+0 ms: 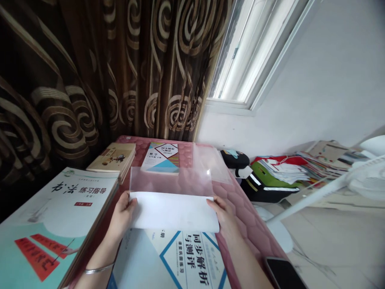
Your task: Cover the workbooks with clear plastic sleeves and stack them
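Note:
My left hand and my right hand pinch the two short sides of a white sheet, thumbs on top. A clear plastic book cover sticks out beyond its far edge, between my hands. Whether the sheet and the cover are joined, I cannot tell. Under and nearer than the sheet lies a large blue and white workbook, its printing sideways to me. A bracelet circles my left wrist.
Left are a stack of calligraphy books and smaller tan books. Farther back, another workbook and a clear plastic sheet lie on the pink padded tabletop. A phone is at the right edge; beyond stands a white fan.

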`<action>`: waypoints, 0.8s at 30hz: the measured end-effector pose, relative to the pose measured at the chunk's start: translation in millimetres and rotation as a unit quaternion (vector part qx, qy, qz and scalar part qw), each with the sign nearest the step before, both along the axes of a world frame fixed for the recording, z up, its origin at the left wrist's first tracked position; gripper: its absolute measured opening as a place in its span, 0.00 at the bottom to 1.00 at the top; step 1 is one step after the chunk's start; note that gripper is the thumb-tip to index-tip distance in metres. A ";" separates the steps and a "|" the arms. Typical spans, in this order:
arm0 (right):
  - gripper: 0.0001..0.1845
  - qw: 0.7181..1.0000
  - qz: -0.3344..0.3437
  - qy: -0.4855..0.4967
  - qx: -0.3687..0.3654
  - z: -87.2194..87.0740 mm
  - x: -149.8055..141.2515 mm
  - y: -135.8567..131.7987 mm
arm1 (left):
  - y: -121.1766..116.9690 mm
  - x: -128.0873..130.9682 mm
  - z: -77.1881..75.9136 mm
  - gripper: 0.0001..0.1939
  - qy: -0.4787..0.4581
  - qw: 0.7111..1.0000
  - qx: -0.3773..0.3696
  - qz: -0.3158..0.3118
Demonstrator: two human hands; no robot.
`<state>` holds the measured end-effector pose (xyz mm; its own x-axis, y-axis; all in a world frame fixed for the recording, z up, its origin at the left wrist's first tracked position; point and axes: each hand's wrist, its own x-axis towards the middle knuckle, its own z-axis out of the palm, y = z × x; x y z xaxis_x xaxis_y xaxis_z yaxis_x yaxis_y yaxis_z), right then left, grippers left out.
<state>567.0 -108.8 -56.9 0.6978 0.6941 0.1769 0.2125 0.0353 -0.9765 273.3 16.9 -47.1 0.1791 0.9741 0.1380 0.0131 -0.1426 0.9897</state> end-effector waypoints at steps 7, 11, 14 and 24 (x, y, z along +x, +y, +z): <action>0.19 0.996 0.025 0.079 -0.012 -1.7 -0.4 0.0 | 1.6 0.2 -5.7 0.10 0.016 0.999 0.023 0.024; 0.23 0.998 0.013 0.066 -0.019 -8.3 -0.8 0.7 | 0.0 1.1 -4.4 0.11 0.020 0.999 0.029 0.028; 0.20 0.998 0.036 0.052 -0.022 -11.5 2.5 1.4 | -0.7 1.5 -3.8 0.11 0.020 0.999 0.027 0.039; 0.13 0.857 -0.037 -0.513 -0.029 9.2 -42.6 -8.9 | -1.9 2.8 -3.4 0.10 0.016 0.996 0.047 0.078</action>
<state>524.4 -117.6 -47.7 0.2381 0.6826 0.6909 0.9600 -0.0576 -0.2739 276.2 15.0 -50.5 0.0328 0.9733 0.2272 0.0746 -0.2290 0.9706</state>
